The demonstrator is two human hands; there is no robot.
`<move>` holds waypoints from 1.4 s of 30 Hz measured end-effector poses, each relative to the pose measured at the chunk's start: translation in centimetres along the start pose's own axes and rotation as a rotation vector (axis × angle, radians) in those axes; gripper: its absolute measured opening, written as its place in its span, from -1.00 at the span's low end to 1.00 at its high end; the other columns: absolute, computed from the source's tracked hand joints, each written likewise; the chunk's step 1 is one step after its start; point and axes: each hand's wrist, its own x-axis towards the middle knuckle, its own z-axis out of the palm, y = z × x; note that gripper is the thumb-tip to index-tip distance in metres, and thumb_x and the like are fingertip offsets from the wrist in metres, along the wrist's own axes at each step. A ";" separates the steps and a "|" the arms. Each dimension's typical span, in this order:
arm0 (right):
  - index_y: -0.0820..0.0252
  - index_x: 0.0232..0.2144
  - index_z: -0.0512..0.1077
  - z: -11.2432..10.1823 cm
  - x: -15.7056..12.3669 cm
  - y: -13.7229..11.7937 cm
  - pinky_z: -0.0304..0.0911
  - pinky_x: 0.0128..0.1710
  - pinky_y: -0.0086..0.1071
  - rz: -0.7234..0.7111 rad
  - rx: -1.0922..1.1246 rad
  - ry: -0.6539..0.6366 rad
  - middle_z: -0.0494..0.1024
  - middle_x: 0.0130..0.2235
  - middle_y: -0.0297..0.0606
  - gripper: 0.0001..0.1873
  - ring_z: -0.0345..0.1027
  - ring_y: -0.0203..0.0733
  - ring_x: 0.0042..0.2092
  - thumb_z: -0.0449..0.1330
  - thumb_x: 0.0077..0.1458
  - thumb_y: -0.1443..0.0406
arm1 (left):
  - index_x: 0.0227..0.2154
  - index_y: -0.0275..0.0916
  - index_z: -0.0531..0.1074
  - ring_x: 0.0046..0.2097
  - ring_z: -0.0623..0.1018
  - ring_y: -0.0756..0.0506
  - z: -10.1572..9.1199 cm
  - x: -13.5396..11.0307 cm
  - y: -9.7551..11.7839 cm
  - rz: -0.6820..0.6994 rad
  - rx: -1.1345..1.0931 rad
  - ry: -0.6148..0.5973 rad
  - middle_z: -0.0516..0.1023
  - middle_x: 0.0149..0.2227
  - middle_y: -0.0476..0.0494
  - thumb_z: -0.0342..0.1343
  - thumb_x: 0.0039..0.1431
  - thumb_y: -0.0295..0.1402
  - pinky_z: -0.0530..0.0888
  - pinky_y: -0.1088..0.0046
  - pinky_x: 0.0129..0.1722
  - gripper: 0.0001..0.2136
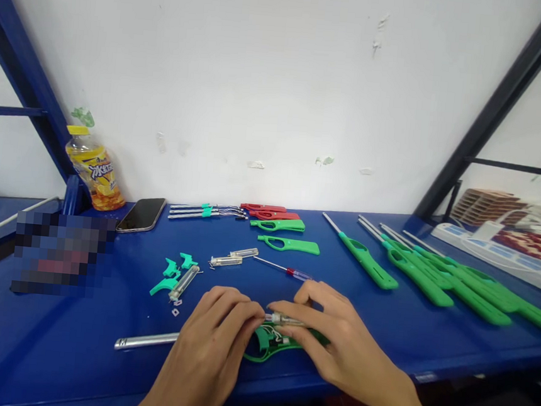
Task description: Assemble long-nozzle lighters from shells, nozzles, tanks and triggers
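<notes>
My left hand (213, 343) and my right hand (335, 335) meet near the front edge of the blue table (25, 346). Both pinch a small clear tube part (285, 320) above an open green lighter handle shell (270, 345) lying on the table. A metal tube (145, 341) sticks out to the left from under my left hand. Just beyond my hands lie a thin screwdriver with a red grip (283, 269), two clear gas tanks (233, 258) and teal trigger parts (172, 273).
Several finished green long lighters (435, 274) lie at the right. Green and red handle shells (278, 224) and metal tubes (203, 211) lie at the back, beside a phone (141, 214) and a yellow drink bottle (94, 172). A white tray (498, 254) stands far right.
</notes>
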 end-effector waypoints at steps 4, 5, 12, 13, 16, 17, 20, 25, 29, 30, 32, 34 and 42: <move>0.01 0.14 0.54 -0.1 0.1 0.0 0.26 -0.07 -0.21 -0.011 0.009 -0.019 0.45 -0.22 -0.30 -0.71 0.38 -0.16 -0.20 0.13 0.49 0.27 | -0.11 -0.23 0.42 -0.14 0.46 -0.09 0.1 0.0 0.0 0.016 -0.008 0.002 0.55 -0.18 -0.06 0.03 0.47 -0.64 0.44 0.37 -0.08 -0.82; 0.00 0.16 0.53 0.0 0.1 0.0 0.26 -0.06 -0.21 -0.012 0.005 -0.021 0.46 -0.22 -0.31 -0.70 0.39 -0.16 -0.20 0.14 0.49 0.26 | -0.11 -0.23 0.42 -0.14 0.46 -0.09 0.1 0.0 0.0 0.014 -0.006 -0.002 0.55 -0.18 -0.06 0.03 0.47 -0.63 0.44 0.37 -0.09 -0.82; -0.01 0.24 0.43 -0.2 -0.2 0.6 0.22 0.05 -0.22 0.003 0.010 0.102 0.65 -0.14 -0.36 -0.64 0.49 -0.18 -0.16 0.23 0.45 0.20 | -0.01 -0.22 0.44 -0.09 0.49 -0.13 0.2 -0.3 -0.1 0.002 0.049 -0.004 0.57 -0.12 -0.10 0.04 0.47 -0.61 0.45 0.31 -0.04 -0.80; 0.01 0.16 0.46 -0.3 -0.2 0.8 0.22 0.00 -0.25 0.002 0.021 0.130 0.68 -0.13 -0.37 -0.69 0.49 -0.19 -0.17 0.26 0.42 0.21 | 0.03 -0.22 0.44 -0.08 0.49 -0.14 0.2 -0.4 -0.1 -0.002 0.067 -0.008 0.57 -0.10 -0.11 0.03 0.47 -0.60 0.46 0.29 -0.04 -0.78; 0.03 -0.08 0.51 -0.7 -0.4 1.2 0.20 -0.05 -0.28 0.002 0.035 0.165 0.70 -0.15 -0.44 -0.89 0.50 -0.21 -0.17 0.33 0.37 0.24 | 0.08 -0.22 0.43 -0.09 0.51 -0.17 0.3 -0.6 -0.2 -0.019 0.091 -0.044 0.57 -0.09 -0.14 0.01 0.47 -0.59 0.49 0.23 -0.08 -0.75; 0.03 -0.11 0.51 -0.9 -0.5 1.3 0.19 -0.03 -0.27 0.014 0.031 0.155 0.70 -0.15 -0.46 -0.92 0.50 -0.21 -0.16 0.34 0.37 0.24 | 0.07 -0.21 0.43 -0.11 0.52 -0.18 0.4 -0.6 -0.3 -0.028 0.090 -0.065 0.58 -0.10 -0.13 0.00 0.47 -0.59 0.50 0.22 -0.09 -0.75; -0.03 -0.11 0.53 -1.1 -0.9 1.4 0.16 0.07 -0.22 0.072 0.008 0.098 0.67 -0.12 -0.48 -0.94 0.51 -0.19 -0.10 0.33 0.37 0.23 | 0.00 -0.20 0.46 -0.14 0.53 -0.19 0.5 -0.7 -0.5 -0.042 0.087 -0.125 0.59 -0.13 -0.11 -0.01 0.46 -0.60 0.51 0.17 -0.12 -0.76; -0.06 -0.08 0.57 -1.1 -1.1 1.4 0.16 0.10 -0.18 0.118 -0.013 0.001 0.63 -0.07 -0.43 -0.91 0.49 -0.16 -0.03 0.25 0.44 0.21 | -0.04 -0.18 0.46 -0.20 0.52 -0.18 0.7 -0.8 -0.8 -0.031 0.086 -0.149 0.58 -0.17 -0.10 -0.02 0.43 -0.64 0.51 0.17 -0.18 -0.73; -0.05 -0.08 0.59 -1.2 -1.0 1.3 0.18 0.10 -0.17 0.131 0.008 -0.033 0.63 -0.09 -0.41 -0.89 0.48 -0.15 -0.04 0.24 0.44 0.20 | -0.05 -0.18 0.44 -0.21 0.53 -0.18 0.5 -0.7 -0.5 -0.025 0.085 -0.165 0.57 -0.18 -0.10 -0.03 0.42 -0.64 0.52 0.18 -0.19 -0.74; -0.05 -0.08 0.59 -1.2 -1.0 1.3 0.19 0.10 -0.17 0.135 0.012 -0.042 0.63 -0.09 -0.40 -0.88 0.48 -0.15 -0.04 0.24 0.44 0.20 | -0.06 -0.19 0.44 -0.21 0.53 -0.18 0.4 -0.7 -0.3 -0.031 0.087 -0.175 0.57 -0.18 -0.11 -0.03 0.43 -0.62 0.52 0.17 -0.19 -0.76; -0.04 -0.08 0.59 -1.2 -1.0 1.2 0.20 0.09 -0.18 0.139 0.020 -0.057 0.63 -0.08 -0.39 -0.87 0.49 -0.14 -0.03 0.22 0.45 0.20 | -0.08 -0.19 0.45 -0.18 0.53 -0.20 0.3 -0.6 0.0 -0.043 0.093 -0.194 0.57 -0.17 -0.13 0.00 0.43 -0.59 0.54 0.14 -0.17 -0.80; -0.04 -0.08 0.59 -1.2 -1.0 1.2 0.22 0.07 -0.19 0.147 0.028 -0.071 0.63 -0.07 -0.38 -0.86 0.48 -0.13 -0.02 0.21 0.46 0.20 | -0.08 -0.19 0.46 -0.15 0.54 -0.22 0.2 -0.6 0.3 -0.050 0.090 -0.193 0.57 -0.15 -0.15 0.04 0.42 -0.55 0.56 0.10 -0.15 -0.83; -0.01 -0.08 0.61 -1.5 -1.0 1.4 0.25 0.10 -0.22 0.162 0.065 -0.113 0.63 -0.05 -0.33 -0.83 0.49 -0.14 0.00 0.19 0.47 0.22 | -0.05 -0.20 0.49 -0.17 0.52 -0.21 0.3 -0.8 0.6 -0.018 0.132 -0.195 0.51 -0.11 -0.21 0.07 0.46 -0.44 0.60 0.13 -0.16 -0.87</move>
